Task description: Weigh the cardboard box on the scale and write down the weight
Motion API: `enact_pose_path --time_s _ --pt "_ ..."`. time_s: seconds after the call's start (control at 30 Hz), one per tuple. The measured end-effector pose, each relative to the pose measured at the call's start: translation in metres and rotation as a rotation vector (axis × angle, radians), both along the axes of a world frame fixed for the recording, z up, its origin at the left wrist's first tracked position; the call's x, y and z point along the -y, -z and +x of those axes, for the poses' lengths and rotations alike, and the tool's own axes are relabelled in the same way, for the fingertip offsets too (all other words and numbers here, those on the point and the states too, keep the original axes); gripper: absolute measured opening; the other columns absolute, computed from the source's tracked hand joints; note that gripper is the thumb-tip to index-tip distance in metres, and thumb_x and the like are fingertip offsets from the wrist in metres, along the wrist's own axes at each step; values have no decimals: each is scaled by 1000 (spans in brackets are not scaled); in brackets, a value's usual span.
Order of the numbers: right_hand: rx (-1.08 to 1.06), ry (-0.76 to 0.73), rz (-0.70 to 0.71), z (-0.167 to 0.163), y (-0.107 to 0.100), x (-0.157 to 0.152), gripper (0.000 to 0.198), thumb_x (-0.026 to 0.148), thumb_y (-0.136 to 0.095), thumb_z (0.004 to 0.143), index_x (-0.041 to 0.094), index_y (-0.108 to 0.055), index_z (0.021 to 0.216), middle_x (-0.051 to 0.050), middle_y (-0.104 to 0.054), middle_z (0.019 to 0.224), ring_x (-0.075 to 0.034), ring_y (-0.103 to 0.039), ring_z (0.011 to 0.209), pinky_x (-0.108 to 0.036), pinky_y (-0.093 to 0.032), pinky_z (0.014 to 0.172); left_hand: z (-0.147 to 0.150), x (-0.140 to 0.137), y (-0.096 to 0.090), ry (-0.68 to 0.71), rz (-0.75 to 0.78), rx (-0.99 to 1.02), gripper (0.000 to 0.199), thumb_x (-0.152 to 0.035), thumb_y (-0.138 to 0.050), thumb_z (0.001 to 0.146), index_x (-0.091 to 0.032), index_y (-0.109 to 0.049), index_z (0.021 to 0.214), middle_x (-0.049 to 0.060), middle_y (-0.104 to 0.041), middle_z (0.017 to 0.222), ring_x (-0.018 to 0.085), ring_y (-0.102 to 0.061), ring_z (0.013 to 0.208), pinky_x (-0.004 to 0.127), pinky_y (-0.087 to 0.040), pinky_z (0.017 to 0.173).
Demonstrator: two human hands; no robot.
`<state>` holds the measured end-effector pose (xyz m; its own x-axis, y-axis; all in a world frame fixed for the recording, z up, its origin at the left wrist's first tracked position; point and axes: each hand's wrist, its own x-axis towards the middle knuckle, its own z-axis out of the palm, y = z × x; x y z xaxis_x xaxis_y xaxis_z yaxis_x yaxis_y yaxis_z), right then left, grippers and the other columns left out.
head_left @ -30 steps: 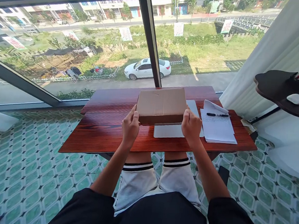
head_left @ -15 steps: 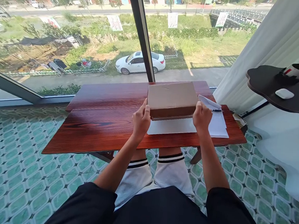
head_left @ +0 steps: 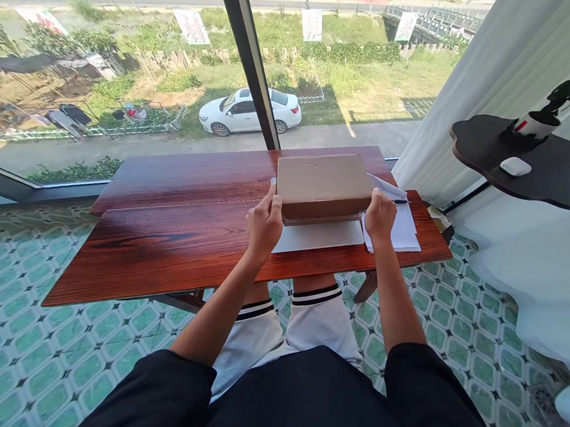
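Note:
A brown cardboard box [head_left: 323,183] is gripped at its two short ends over the wooden table. My left hand [head_left: 265,226] is closed round its left end, thumb up along the near corner. At the right end my right hand [head_left: 380,214] is closed on the box, its fingertips hidden. Beneath the box lies a white sheet or flat board [head_left: 312,238], partly covered by it. Just right of my right hand are white papers [head_left: 404,232] with printed text, and a dark pen [head_left: 401,201] rests on them.
The reddish-brown table [head_left: 167,245] stands against a large window with a dark frame bar [head_left: 255,63]. On the right, a dark shelf table [head_left: 558,172] bears a potted plant [head_left: 536,124] and a small white object [head_left: 516,166]. A white curtain [head_left: 448,75] hangs beside it.
The view has turned slightly to the right, so the table and window scene sit further left. Both hands keep their hold on the box, which has barely moved in the picture.

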<state>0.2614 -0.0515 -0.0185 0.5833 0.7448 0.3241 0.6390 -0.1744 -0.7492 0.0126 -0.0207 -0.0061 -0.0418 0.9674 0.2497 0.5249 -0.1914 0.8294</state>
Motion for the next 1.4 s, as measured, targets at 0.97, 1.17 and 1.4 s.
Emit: enact_pose_path --time_s 0.97,1.17,1.4 --pt "-23 -21 8 8 13 -8 41 34 -27 99 19 -41 64 -8 -55 70 -18 -36 66 -36 -21 67 -1 -6 3 19 -46 -127 54 -44 -32 100 -25 -58 143 10 -74 124 22 -71 98 32 -46 91" --pt "2 -39 27 10 16 -6 44 43 -23 99 19 -41 66 -10 -57 71 -18 -40 68 -36 -24 68 -19 -18 8 126 -61 25 57 -53 -28 101 -27 -62 138 5 -77 113 21 -71 108 32 -53 90" --pt "26 -55 31 4 11 1 54 51 -17 101 19 -42 65 -9 -54 67 -18 -42 65 -36 -26 67 -41 -11 -5 168 -27 255 58 -55 -31 100 -22 -63 134 9 -75 120 22 -69 118 35 -57 94"
